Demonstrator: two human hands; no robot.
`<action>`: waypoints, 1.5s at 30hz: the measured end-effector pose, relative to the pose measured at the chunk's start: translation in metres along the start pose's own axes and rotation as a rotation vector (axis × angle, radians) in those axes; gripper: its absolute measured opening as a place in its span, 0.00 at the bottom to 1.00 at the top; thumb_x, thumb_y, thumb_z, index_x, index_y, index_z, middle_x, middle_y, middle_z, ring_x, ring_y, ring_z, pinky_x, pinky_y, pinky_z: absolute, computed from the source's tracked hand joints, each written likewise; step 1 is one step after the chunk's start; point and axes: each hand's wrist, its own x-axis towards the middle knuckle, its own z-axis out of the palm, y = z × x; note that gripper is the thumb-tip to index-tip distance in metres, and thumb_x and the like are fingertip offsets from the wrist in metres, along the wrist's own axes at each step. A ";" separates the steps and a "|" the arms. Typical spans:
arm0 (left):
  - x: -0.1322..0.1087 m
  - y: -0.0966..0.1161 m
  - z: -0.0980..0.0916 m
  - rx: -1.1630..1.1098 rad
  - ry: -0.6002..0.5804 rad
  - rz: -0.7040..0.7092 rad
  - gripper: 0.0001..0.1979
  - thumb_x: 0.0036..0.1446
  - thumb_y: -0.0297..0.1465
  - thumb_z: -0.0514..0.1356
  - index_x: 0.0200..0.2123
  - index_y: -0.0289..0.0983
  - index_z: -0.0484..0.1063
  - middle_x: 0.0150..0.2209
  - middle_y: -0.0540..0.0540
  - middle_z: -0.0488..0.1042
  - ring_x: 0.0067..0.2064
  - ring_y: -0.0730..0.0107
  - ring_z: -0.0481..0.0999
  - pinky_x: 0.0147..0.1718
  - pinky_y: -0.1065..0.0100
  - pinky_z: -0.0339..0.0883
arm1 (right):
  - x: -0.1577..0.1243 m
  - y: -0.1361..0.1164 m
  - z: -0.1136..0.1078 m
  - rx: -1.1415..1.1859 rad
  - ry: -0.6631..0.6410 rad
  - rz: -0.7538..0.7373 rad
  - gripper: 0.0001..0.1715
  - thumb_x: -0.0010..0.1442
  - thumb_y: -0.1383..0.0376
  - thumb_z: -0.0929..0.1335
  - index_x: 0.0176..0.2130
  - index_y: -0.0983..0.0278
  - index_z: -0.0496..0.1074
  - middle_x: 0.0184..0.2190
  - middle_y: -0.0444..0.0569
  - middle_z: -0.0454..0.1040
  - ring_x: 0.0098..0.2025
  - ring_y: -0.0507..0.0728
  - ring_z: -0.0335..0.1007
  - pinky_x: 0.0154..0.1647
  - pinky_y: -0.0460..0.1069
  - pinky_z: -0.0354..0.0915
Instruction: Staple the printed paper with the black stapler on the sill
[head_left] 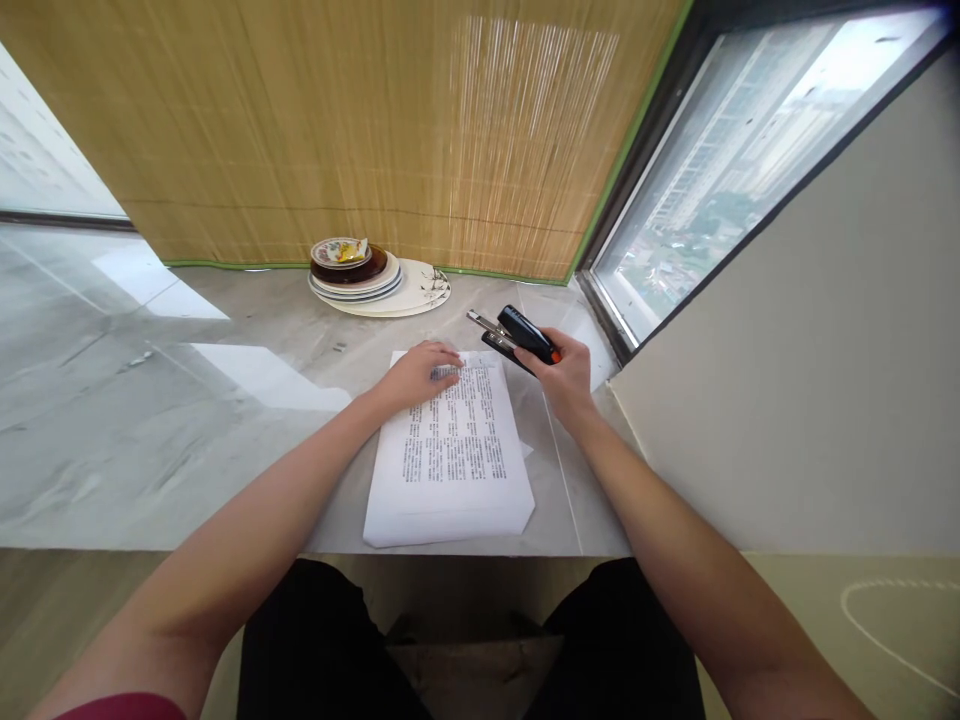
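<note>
A stack of printed paper sheets (450, 510) lies on the grey marbled ledge in front of me, its lower corners uneven. My left hand (427, 376) rests on the upper left of the sheets, fingers stretched out and the thumb apart. In my right hand (562, 370) is a black stapler (521, 332) with an orange detail near its rear. The fingers wrap round the stapler's back end. Its jaws are spread apart and point up and left, just beyond the top right corner of the paper.
Stacked plates (356, 285) with a small yellow packet (351, 250) on top stand at the back, partly over an oval white plate (427, 285). Behind them hangs a bamboo blind (360, 120). A window frame (607, 310) and a pale wall (810, 330) bound the right side.
</note>
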 end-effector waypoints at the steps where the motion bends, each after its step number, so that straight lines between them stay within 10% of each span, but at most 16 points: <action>1: 0.000 0.001 0.000 -0.014 -0.006 0.006 0.09 0.56 0.36 0.69 0.40 0.43 0.85 0.50 0.41 0.82 0.54 0.49 0.78 0.62 0.47 0.65 | 0.000 0.000 0.000 -0.005 0.000 -0.013 0.20 0.56 0.56 0.77 0.46 0.61 0.82 0.37 0.47 0.81 0.39 0.59 0.76 0.45 0.56 0.71; 10: 0.004 0.006 -0.001 -0.747 0.378 -0.373 0.15 0.70 0.43 0.56 0.43 0.37 0.74 0.50 0.36 0.80 0.51 0.56 0.82 0.54 0.51 0.76 | -0.013 -0.009 0.008 -0.075 -0.082 -0.238 0.17 0.61 0.60 0.74 0.51 0.57 0.82 0.44 0.48 0.84 0.45 0.62 0.79 0.53 0.61 0.74; 15: 0.007 0.003 -0.004 -1.128 0.182 -0.532 0.22 0.71 0.51 0.55 0.36 0.38 0.69 0.45 0.32 0.81 0.54 0.49 0.82 0.57 0.47 0.76 | -0.020 -0.010 0.013 -0.119 -0.306 -0.526 0.19 0.70 0.66 0.69 0.56 0.48 0.80 0.52 0.47 0.82 0.57 0.65 0.73 0.61 0.68 0.70; 24: 0.006 0.004 -0.004 -1.139 0.094 -0.513 0.16 0.72 0.40 0.57 0.40 0.36 0.78 0.48 0.33 0.82 0.60 0.48 0.80 0.64 0.47 0.73 | -0.022 -0.009 0.011 -0.294 -0.475 -0.588 0.21 0.74 0.66 0.65 0.59 0.45 0.77 0.56 0.44 0.80 0.58 0.66 0.68 0.63 0.68 0.63; 31: 0.006 0.009 -0.003 -1.221 0.121 -0.507 0.13 0.70 0.26 0.54 0.42 0.32 0.80 0.52 0.33 0.81 0.61 0.54 0.79 0.69 0.55 0.69 | -0.025 -0.008 0.014 -0.288 -0.436 -0.532 0.23 0.71 0.69 0.68 0.57 0.44 0.79 0.55 0.45 0.80 0.58 0.67 0.68 0.63 0.68 0.62; 37: 0.009 0.000 -0.006 -1.180 0.454 -0.539 0.10 0.69 0.19 0.55 0.42 0.30 0.77 0.46 0.34 0.84 0.51 0.62 0.85 0.64 0.59 0.73 | -0.022 -0.016 0.014 -0.011 -0.088 -0.221 0.17 0.63 0.59 0.75 0.52 0.56 0.80 0.45 0.50 0.81 0.46 0.62 0.75 0.51 0.60 0.71; 45: 0.006 -0.005 -0.013 -0.999 0.426 -0.295 0.20 0.55 0.41 0.76 0.44 0.33 0.80 0.40 0.39 0.85 0.30 0.72 0.83 0.27 0.75 0.75 | -0.041 -0.032 0.022 0.286 -0.801 -0.268 0.15 0.60 0.60 0.77 0.45 0.61 0.74 0.39 0.46 0.75 0.40 0.55 0.71 0.42 0.50 0.67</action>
